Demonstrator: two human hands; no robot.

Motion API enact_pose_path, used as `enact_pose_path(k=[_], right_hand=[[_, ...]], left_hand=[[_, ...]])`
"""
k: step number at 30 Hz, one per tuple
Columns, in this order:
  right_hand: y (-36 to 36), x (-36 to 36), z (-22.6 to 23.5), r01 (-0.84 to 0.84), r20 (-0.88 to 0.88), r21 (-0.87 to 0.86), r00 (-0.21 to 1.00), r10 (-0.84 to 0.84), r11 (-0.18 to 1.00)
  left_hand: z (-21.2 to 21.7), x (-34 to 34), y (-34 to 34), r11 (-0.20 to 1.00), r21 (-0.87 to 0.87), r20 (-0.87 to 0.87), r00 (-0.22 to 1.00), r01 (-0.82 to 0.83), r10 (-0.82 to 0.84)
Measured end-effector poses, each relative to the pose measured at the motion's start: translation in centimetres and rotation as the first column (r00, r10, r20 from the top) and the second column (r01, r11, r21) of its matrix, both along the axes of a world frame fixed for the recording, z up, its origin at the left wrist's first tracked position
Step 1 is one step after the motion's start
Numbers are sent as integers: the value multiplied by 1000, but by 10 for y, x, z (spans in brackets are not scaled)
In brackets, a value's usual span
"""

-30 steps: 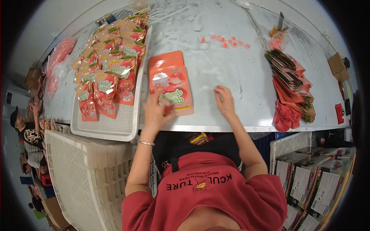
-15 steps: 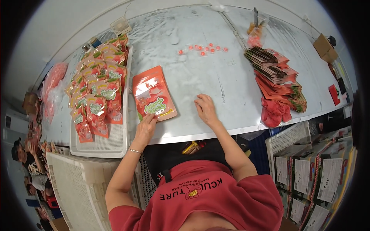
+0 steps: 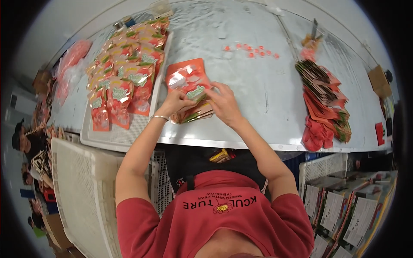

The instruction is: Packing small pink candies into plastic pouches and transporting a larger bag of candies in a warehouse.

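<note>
A red-orange flat pouch (image 3: 187, 74) lies at the top of a small stack of pouches (image 3: 198, 114) near the table's front edge. Its near end is raised from the stack. My left hand (image 3: 175, 103) pinches the near left corner of that pouch. At the near right corner, my right hand (image 3: 223, 103) grips the same pouch, with fingers curled over its edge. The fingertips partly cover the green lettering patch. Farther back on the table, several small red pieces in clear wrappers (image 3: 254, 50) lie in a loose cluster.
To the left, a white mesh tray (image 3: 116, 134) holds rows of filled pouches (image 3: 122, 92). A fanned pile of pouches (image 3: 322, 94) lies at the right, with a red cloth (image 3: 317, 134) before it. Cartons (image 3: 340, 206) stand below right; stacked crates (image 3: 79, 180) below left.
Both hands have come together on the top pouch, the right one moving left from the bare table. The pouch's near end has lifted, exposing the stack beneath. The view has shifted.
</note>
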State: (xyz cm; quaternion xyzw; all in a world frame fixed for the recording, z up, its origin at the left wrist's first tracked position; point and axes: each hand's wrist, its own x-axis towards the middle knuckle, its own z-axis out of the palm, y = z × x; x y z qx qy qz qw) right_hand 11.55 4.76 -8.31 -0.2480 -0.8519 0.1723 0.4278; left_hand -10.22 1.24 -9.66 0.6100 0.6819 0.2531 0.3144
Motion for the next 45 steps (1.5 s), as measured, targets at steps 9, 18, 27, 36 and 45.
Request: enact_pose_path(k=[9, 18, 27, 36, 45], right_hand=[[5, -31, -31, -145, 256, 470, 966, 23, 871], [10, -34, 4, -65, 428, 424, 893, -137, 903], [1, -8, 16, 69, 388, 320, 900, -197, 945], [132, 25, 16, 111, -164, -327, 971, -172, 938], [279, -17, -49, 375, 621, 316, 613, -489, 872]], left_hand=[[-22, -5, -1, 984, 55, 264, 953, -169, 149], [32, 32, 5, 859, 482, -83, 967, -171, 239], [40, 40, 23, 799, 592, 236, 971, -107, -45], [-4, 55, 6, 773, 622, -168, 985, 125, -23], [-44, 75, 15, 814, 544, -235, 968, 204, -86]])
